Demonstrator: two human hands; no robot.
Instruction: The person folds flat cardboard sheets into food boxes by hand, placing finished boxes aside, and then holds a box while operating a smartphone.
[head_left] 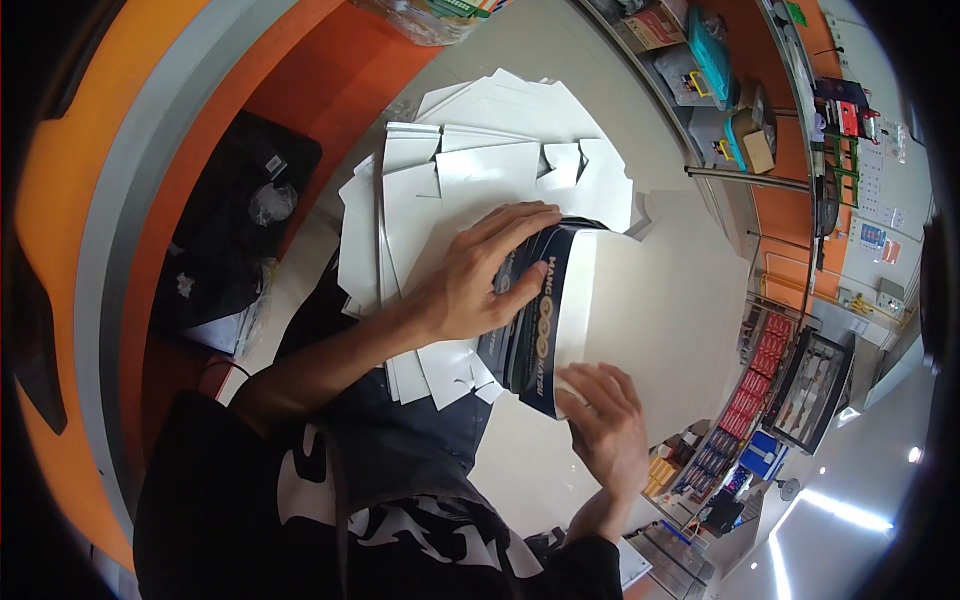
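Observation:
A stack of flat white die-cut cardboard blanks (490, 185) lies across the lap in the head view. On top of it is a cardboard box blank (650, 320), with a wide white inner face and a dark, lettered strip folded up along one side. My left hand (480, 275) is closed around this dark strip, its thumb pressed on the lettering and its fingers over the far side. Close to the strip's lower end, my right hand (605, 415) has curled fingers gripping the blank's near edge. Its fingertips are partly hidden.
An orange counter (340, 100) curves along the left, with a black bag (240, 210) in its recess. Shelves with plastic boxes (705, 70) stand at the upper right. Stocked racks (745, 400) and a glass display case (810, 390) are at the right.

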